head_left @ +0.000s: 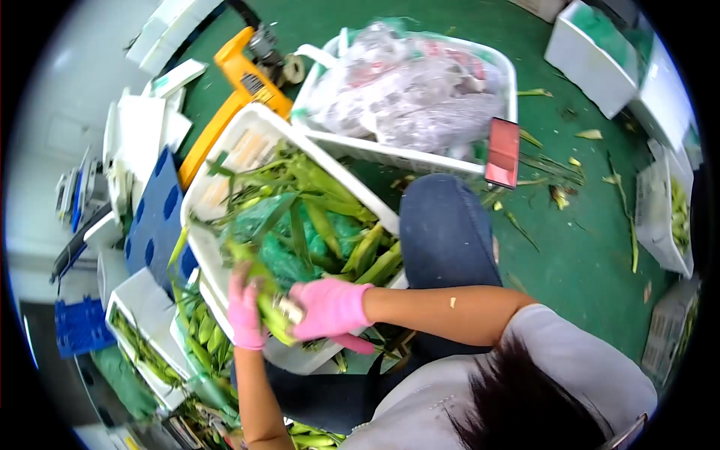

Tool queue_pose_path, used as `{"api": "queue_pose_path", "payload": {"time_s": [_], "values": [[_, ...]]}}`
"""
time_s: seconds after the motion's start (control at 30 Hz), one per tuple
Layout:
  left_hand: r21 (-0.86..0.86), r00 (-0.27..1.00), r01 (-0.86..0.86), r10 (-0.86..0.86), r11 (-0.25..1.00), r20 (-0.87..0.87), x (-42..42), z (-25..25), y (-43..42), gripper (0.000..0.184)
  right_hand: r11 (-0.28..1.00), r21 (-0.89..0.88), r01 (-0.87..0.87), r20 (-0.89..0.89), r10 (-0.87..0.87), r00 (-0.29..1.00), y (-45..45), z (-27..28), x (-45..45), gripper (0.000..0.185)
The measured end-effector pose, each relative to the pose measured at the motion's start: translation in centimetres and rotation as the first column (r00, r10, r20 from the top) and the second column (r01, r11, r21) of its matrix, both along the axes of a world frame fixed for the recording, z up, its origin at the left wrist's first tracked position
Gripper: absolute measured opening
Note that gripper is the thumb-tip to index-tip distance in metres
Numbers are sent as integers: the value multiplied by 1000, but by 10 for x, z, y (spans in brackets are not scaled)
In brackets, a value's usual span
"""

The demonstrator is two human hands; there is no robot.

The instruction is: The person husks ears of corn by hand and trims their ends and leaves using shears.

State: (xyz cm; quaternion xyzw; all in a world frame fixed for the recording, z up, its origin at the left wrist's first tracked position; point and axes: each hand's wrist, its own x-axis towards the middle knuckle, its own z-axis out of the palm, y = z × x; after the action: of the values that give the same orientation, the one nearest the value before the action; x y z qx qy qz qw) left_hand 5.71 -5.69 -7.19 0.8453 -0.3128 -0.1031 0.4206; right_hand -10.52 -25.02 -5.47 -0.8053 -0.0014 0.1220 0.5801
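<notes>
Between my two pink-gloved hands, over the near end of a white crate [341, 176], is a green ear of corn [268, 294], blurred by motion. My left hand [246, 309] is closed around the ear's left side. On the other side, my right hand [330, 306] is closed near the ear's lower end. A small pale, shiny piece [288, 308] shows at its fingers; I cannot tell what it is. In the crate lie several unhusked ears [319, 225] with long leaves and green netting [281, 232].
Beyond the crate stands a white basket [517, 86] of clear plastic bags [420, 90], a phone [502, 152] on its edge. A yellow pallet-jack handle [244, 75] is at the left. More corn [206, 334] stands left. Husk scraps [559, 196] litter the green floor [555, 240].
</notes>
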Motion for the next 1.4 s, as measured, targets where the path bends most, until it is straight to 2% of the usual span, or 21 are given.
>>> {"api": "queue_pose_path", "payload": {"time_s": [0.03,0.07,0.1,0.13,0.2,0.27,0.33,0.37,0.43,0.5,0.53,0.57,0.6,0.63,0.73,0.8,0.93,1.1,1.13,1.2,1.4], "values": [[183,919,134,-191,974,345,8,6,2,38,977,190,-100,-95,120,988,-5,3,-3,53],[381,687,178,-392,907,612,16,14,9,42,907,379,-183,-153,257,954,-4,6,-4,52],[364,672,162,-373,917,640,14,17,11,41,835,548,-57,-237,220,946,-7,20,-11,54],[346,657,144,-351,927,667,13,18,12,39,900,427,88,-190,-6,982,7,8,-5,55],[218,780,158,-257,963,571,7,14,14,43,890,332,313,-99,-297,950,21,-7,2,61],[35,934,68,-76,997,349,-2,-5,16,44,804,517,295,-217,-210,953,19,-5,6,60],[61,897,81,-99,995,432,-6,-21,15,56,707,612,354,-265,-239,934,27,-17,6,54],[324,745,-72,-165,943,647,-25,7,-9,64,655,647,391,-294,-259,920,31,-24,5,52],[689,732,-299,-305,660,609,-26,4,9,70,537,709,457,-348,-296,889,29,-27,4,49],[918,900,-131,-343,375,269,-25,14,25,64,468,740,483,-351,-345,871,18,-25,10,49],[733,983,182,-123,655,-134,-8,5,47,60,458,759,463,-311,-370,876,16,-23,11,52],[189,869,154,-42,970,-493,-12,-8,55,63,490,755,436,-260,-386,885,17,-30,13,57],[-33,659,13,-34,999,-752,-26,31,42,70,501,755,424,-225,-410,884,22,-32,12,62],[-107,616,-138,1,985,-787,-35,35,33,75,639,660,395,-147,-406,902,25,-33,10,65],[-436,744,-331,-53,837,-666,-59,18,6,70,938,263,226,33,-243,970,35,-9,-3,70],[-423,685,-401,-41,812,-727,-67,28,9,63,915,375,149,34,-175,984,44,-5,-10,70],[-423,920,-294,134,857,-368,-82,37,17,69,949,278,150,3,-157,988,36,2,-3,78],[-265,941,-191,100,945,-322,-92,48,26,66,879,469,91,62,-136,989,40,-7,-2,84],[-270,915,-177,57,946,-400,-93,48,29,65,835,535,125,45,-177,983,42,-2,-4,83],[-288,845,-157,-22,945,-535,-94,50,36,63,919,335,208,159,-272,949,37,-3,-2,67],[-381,582,-221,-192,898,-790,-83,60,67,84,968,215,129,-7,-130,991,22,18,-7,54]]}}
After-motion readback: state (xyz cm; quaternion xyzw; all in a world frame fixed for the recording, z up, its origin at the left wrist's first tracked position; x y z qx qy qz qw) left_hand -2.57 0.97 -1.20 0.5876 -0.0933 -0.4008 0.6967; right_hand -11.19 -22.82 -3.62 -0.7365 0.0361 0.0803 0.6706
